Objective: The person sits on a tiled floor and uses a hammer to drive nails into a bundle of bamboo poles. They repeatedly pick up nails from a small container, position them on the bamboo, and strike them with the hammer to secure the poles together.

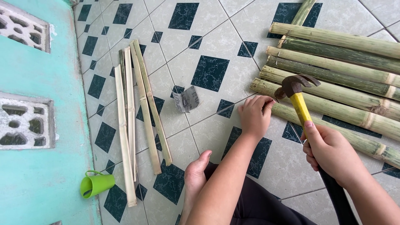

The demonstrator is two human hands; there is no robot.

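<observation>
While the right hand [331, 152] is wrapped tight around the yellow-and-black handle of a claw hammer [296, 89], the hammer head hangs just above and to the right of the left hand [254, 114].

Left hand: fingers drawn together at the near end of a bamboo pole [333, 127], fingertips pinching something small against it; what it is cannot be told, as the fingers hide it.

Bamboo pole: long axis runs from the left hand away to the right and slightly toward the person, lying on the tiled floor [208, 33] as the nearest of a row of green bamboo poles [333, 62] laid side by side.

Relation: hammer head sits almost directly over the pinched spot, apart from it; the left hand is the nearer to the pole end.

Also on the floor: split bamboo slats [133, 116] well to the left, a small open packet of nails [186, 99] between slats and hands, a green plastic cup [96, 184] on its side by the turquoise wall [41, 183].
</observation>
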